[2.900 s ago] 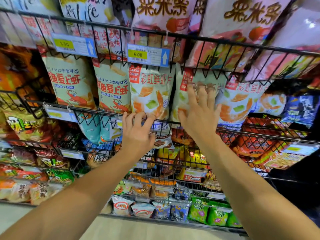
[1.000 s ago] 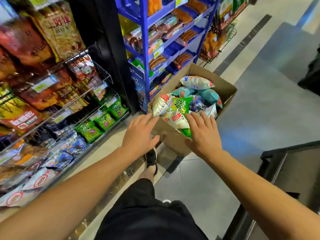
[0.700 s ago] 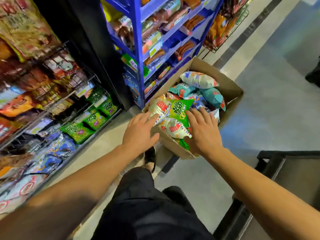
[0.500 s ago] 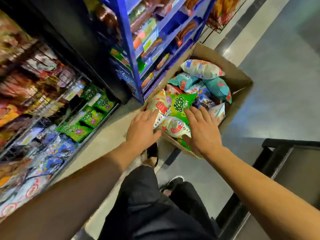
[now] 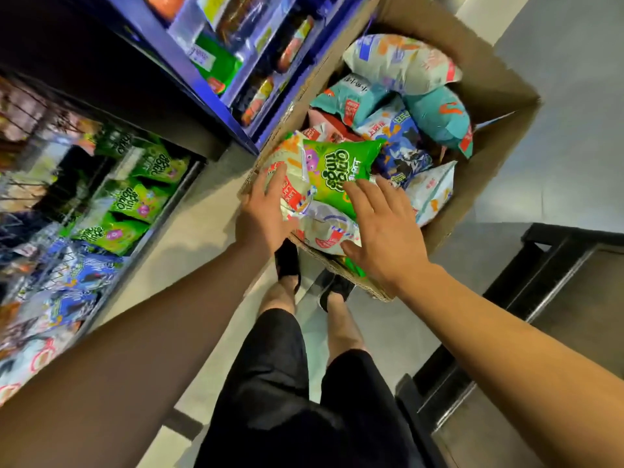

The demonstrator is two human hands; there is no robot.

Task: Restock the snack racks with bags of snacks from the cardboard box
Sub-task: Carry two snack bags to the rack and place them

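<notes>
Head view showed my left hand [image 5: 266, 211] and my right hand [image 5: 385, 231] both over the near end of the cardboard box [image 5: 486, 197], which sat on the floor just right of the blue shelving [image 5: 216, 106]. My left fingers were straight and lay on a white bag [image 5: 287, 170] at the box's near left corner; my right fingers were spread and relaxed, their tips at the edge of the green bag [image 5: 337, 170] on top of the pile, gripping nothing. More bags filled the box behind it, a teal one [image 5: 439, 116] toward the far right wall. I judged the bags light, air-puffed and slick, their contents easily crushed, so I would pinch the crimped top seam or cradle the sides loosely. Matching green bags [image 5: 135, 201] stood in the wire rack, well left of the box.
</notes>
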